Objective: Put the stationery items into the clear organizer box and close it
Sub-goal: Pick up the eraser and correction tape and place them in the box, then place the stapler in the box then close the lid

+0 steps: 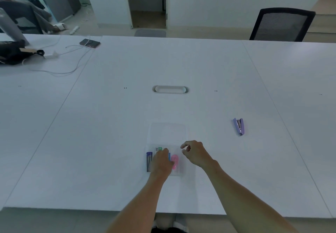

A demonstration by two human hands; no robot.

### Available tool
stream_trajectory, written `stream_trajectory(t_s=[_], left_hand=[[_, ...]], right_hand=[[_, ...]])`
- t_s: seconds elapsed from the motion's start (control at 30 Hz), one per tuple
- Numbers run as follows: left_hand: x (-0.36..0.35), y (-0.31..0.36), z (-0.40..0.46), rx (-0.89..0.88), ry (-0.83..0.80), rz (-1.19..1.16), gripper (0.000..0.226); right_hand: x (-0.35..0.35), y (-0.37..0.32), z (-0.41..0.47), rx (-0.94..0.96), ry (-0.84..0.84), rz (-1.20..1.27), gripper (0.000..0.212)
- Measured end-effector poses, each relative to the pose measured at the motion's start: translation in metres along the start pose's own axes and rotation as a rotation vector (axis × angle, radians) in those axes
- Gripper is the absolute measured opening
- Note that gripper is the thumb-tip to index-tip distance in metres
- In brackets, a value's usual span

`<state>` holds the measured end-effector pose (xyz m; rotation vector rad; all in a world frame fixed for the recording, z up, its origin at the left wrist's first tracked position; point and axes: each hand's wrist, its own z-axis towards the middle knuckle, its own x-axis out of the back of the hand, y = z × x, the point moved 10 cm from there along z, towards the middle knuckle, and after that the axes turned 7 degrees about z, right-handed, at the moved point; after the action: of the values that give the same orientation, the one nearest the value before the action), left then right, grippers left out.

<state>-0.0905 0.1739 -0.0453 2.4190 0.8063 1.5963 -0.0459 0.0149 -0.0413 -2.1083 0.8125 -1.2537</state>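
Note:
The clear organizer box lies open near the table's front edge, its transparent lid flat on the far side. Inside it I see a dark blue item, a green-tipped item and a pink item. My left hand rests in the box over these items, fingers curled down; whether it grips one is hidden. My right hand hovers at the box's right edge, fingers apart and empty. A purple stapler lies on the table, well to the right of the box.
A white oval cable port sits mid-table. At the far left are a phone, white cables and a black bag. A black mesh chair stands behind the table at the far right.

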Motion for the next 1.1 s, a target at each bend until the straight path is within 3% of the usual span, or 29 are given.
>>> stream_trajectory(t_s=[0.33,0.6,0.8,1.1], left_hand=[[0.003,-0.001,0.002,0.005,0.042,-0.002,0.022],[0.043,-0.028,0.009,0.041,0.209,0.039,0.039],[0.031,-0.074,0.020,0.259,0.037,-0.050,0.029],[0.014,-0.031,0.032,0.246,0.086,-0.184,0.016]], right_hand=[[-0.005,0.007,-0.001,0.003,-0.021,0.028,0.018],[0.008,0.006,0.003,-0.002,-0.013,0.047,0.020],[0.038,0.018,0.008,-0.029,0.027,0.060,0.024],[0.110,0.081,0.003,-0.165,0.199,0.150,0.025]])
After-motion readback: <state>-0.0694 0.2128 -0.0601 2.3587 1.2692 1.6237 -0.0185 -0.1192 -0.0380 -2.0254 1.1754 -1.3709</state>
